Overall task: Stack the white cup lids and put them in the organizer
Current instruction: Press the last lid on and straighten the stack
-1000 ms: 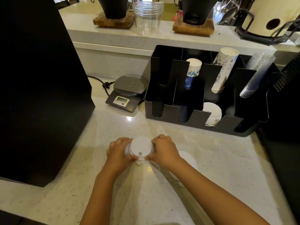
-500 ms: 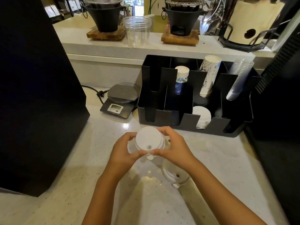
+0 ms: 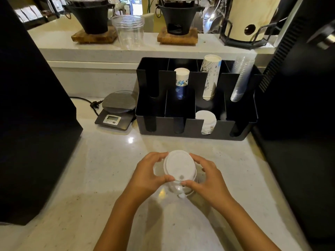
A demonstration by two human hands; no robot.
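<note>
Both forearms run out of the bottom edge. The left hand (image 3: 148,175) and right hand (image 3: 206,180) cover the sides of the stack of white lids (image 3: 180,167), so how many lids it holds cannot be told. A clear lid (image 3: 179,192) under it shows only in part. The black organizer (image 3: 192,127) front wall hides the lower part of the lids in its compartment (image 3: 206,120). The black box (image 3: 34,105) at left is cut by the edge. The scale (image 3: 113,116) display is too small to read.

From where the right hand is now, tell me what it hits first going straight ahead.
Probably the organizer, near its front slot holding lids. The right hand holds the lid stack; bare counter lies between, though depth is unclear.
</note>
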